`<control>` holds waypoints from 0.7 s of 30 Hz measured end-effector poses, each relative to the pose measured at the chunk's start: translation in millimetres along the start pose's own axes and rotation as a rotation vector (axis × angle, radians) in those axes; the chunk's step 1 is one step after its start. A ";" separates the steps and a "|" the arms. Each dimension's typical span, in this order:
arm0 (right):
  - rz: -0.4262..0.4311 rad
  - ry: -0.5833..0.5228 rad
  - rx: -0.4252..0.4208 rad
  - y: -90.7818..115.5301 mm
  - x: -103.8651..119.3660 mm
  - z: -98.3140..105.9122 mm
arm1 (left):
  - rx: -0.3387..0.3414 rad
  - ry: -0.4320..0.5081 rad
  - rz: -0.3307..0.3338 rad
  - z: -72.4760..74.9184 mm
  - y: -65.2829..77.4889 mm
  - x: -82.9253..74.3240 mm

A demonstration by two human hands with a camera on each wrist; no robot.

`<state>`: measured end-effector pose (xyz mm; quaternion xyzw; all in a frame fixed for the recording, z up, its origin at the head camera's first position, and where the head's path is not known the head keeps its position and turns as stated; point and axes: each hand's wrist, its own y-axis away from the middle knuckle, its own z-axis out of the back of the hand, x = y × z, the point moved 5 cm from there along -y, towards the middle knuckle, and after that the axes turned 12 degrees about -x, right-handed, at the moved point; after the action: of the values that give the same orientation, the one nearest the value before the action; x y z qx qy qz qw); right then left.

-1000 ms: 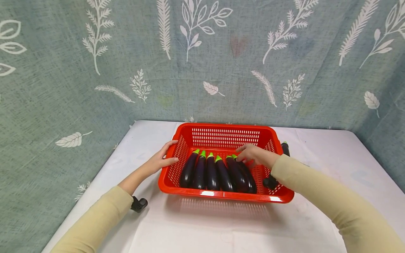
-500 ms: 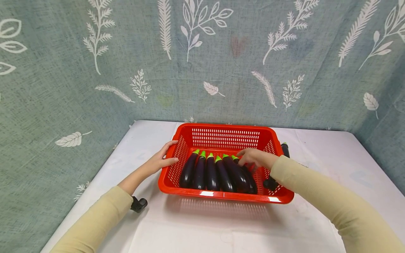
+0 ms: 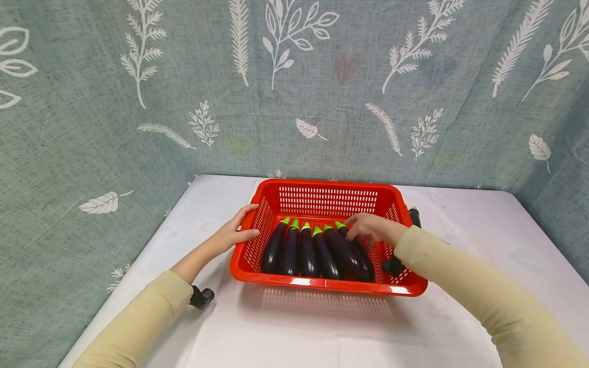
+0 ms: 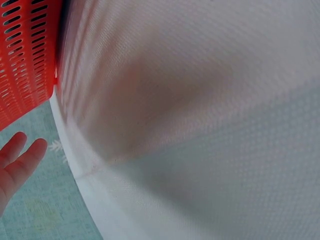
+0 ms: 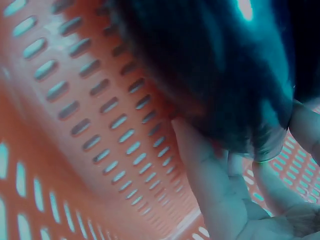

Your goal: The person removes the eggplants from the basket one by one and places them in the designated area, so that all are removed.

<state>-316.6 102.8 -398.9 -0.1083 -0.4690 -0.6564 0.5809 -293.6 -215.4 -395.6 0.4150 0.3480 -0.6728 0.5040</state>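
A red plastic basket (image 3: 322, 285) with slotted walls stands on the white-covered table. Several dark purple eggplants (image 3: 307, 253) with green stem ends lie side by side in it, stems toward the far wall. My right hand (image 3: 371, 227) reaches inside and holds the rightmost eggplant (image 3: 341, 230) near its stem. Up close in the right wrist view, fingers and thumb lie on either side of the end of that eggplant (image 5: 220, 75). At the basket's left rim, my left hand (image 3: 234, 232) rests with thumb and forefinger extended over the edge. Two straight fingers (image 4: 22, 162) show beside the outer wall.
Another eggplant (image 3: 415, 217) lies outside the basket, past its right wall and partly hidden. White cloth (image 3: 276, 332) covers the table. A grey-green curtain (image 3: 303, 102) with white leaf prints hangs behind and at both sides. Black wrist devices (image 3: 201, 297) sit under the sleeves.
The stem end of the second eggplant from the right has shifted left, beside its neighbour. My right hand has moved slightly at the rightmost eggplant. My left hand stays at the rim.
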 end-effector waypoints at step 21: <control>0.048 -0.118 -0.025 3.6 10.7 24.8 | -0.007 0.006 0.004 1.1 0.8 -1.5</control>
<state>-326.7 114.5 -376.5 -0.1655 -0.4916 -0.6404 0.5664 -292.9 -215.9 -393.8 0.4157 0.3511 -0.6694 0.5058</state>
